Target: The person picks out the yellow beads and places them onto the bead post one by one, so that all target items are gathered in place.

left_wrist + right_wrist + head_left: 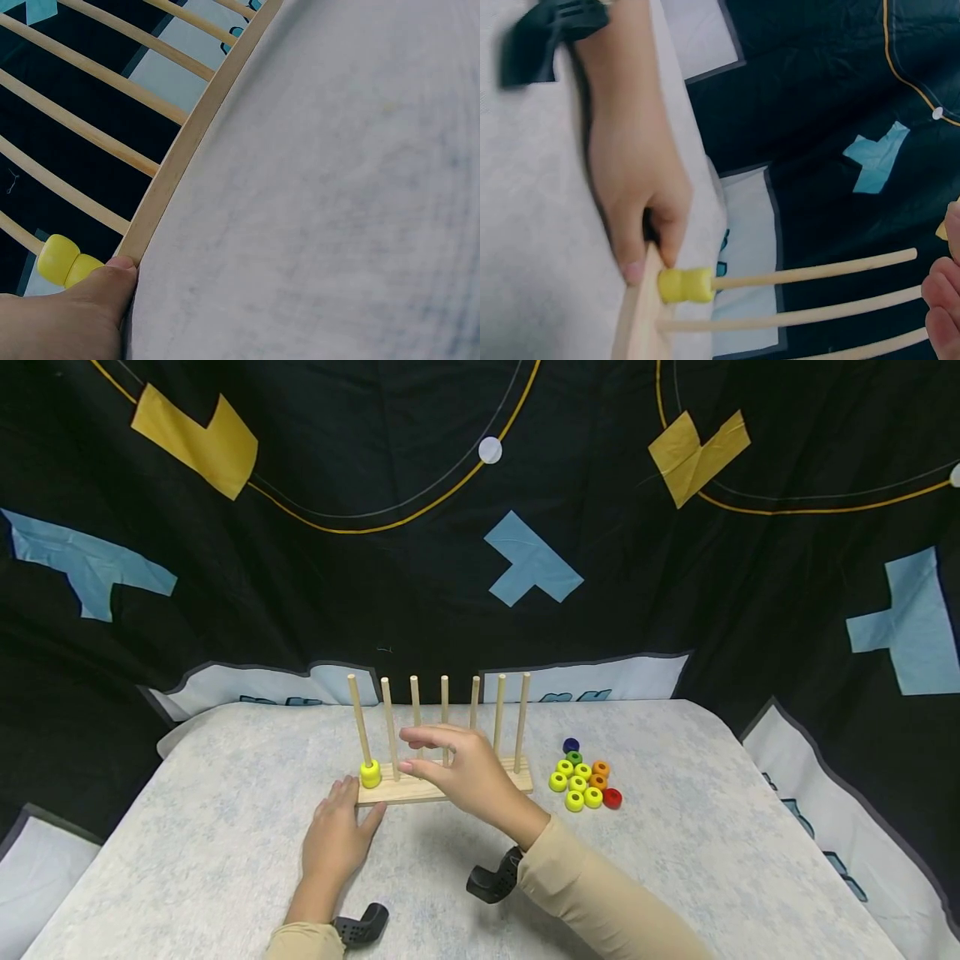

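Note:
A wooden peg stand (408, 791) with several upright pegs sits on the table. Two yellow beads (370, 774) are stacked at the foot of its leftmost peg, and they show again as yellow beads (686, 285) in the right wrist view. My left hand (335, 839) grips the stand's left end, thumb on the front edge and fingers around the far side. Above the base, in front of the middle pegs, hovers my right hand (472, 772). Its thumb and fingers are curved apart with a gap between them, and nothing shows in it.
Right of the stand lies a group of loose beads: several yellow beads (577, 783), two orange beads (598, 782), a red bead (612, 798), a green bead (573, 758) and a dark blue bead (571, 745). A black patterned cloth (420, 593) hangs behind the table (675, 860).

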A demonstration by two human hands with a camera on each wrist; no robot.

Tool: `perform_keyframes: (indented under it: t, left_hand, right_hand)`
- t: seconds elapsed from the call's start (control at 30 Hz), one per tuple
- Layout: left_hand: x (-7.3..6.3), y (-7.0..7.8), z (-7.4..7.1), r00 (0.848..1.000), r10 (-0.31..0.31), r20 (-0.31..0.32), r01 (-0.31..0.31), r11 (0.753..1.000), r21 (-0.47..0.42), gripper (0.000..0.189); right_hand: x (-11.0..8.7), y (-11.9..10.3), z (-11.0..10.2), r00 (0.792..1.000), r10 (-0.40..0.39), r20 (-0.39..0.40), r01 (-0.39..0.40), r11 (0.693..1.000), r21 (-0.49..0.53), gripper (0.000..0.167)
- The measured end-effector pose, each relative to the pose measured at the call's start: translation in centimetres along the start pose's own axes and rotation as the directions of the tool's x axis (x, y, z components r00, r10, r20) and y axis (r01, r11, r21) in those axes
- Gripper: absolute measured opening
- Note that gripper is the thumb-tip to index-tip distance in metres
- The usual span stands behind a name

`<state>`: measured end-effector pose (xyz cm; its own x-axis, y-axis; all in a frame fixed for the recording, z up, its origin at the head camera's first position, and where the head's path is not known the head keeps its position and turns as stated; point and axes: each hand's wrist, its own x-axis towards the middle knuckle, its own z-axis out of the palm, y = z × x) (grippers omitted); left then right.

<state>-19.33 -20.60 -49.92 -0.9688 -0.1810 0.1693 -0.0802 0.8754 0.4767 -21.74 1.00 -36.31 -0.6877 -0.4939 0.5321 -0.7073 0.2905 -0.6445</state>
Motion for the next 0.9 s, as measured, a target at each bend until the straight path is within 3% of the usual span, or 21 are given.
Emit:
perform_keyframes:
  t: [0.3, 0.5, 0.9]
  left_hand:
    - [-0.2, 0.1, -0.2, 1.000, -0.002, 0.001, 0.002, 1.000, 0.001, 0.072]
    - [-0.2, 0.1, 0.0, 1.000, 0.006, -0.011, -0.006, 1.000, -0.005, 0.073]
    - [-0.2, 0.0, 0.0, 1.000, 0.017, -0.017, -0.017, 1.000, -0.008, 0.073]
  right_hand:
    - [-2.2, 1.1, -1.0, 0.998, 0.045, 0.049, -0.045, 0.999, 0.002, 0.038]
    - [-4.2, 2.2, -2.0, 0.989, 0.120, 0.087, -0.123, 0.992, 0.032, 0.039]
    - [-8.2, 6.0, -4.0, 0.969, 0.239, 0.060, -0.241, 0.970, 0.033, 0.037]
